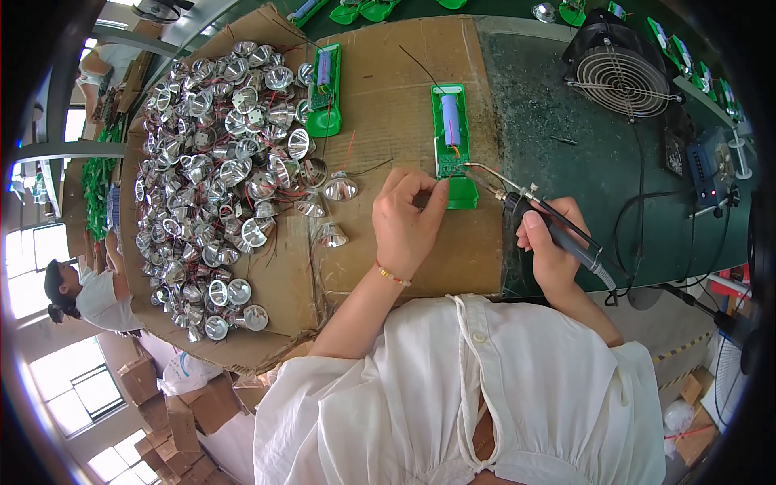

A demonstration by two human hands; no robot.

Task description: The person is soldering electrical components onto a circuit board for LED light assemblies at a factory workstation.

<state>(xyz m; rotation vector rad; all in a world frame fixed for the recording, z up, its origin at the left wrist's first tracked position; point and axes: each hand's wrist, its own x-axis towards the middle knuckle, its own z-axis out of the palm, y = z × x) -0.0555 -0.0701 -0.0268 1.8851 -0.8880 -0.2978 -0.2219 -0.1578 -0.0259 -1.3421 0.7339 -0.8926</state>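
Note:
My right hand grips a soldering iron with a thin curved metal tube along it. Its tip end meets the small circuit board in a green plastic housing. A purple cylindrical battery lies in the same housing, with red and yellow wires at its lower end. The fingers of my left hand are pinched together at the board's left edge; what they hold is too small to make out. A dark wire sticks up from the housing's far end.
On my left, a cardboard box holds many silver reflector cups; several lie beside it. Another green housing rests near the box. A fan and a blue soldering station stand on the right, with cables. Another person is at far left.

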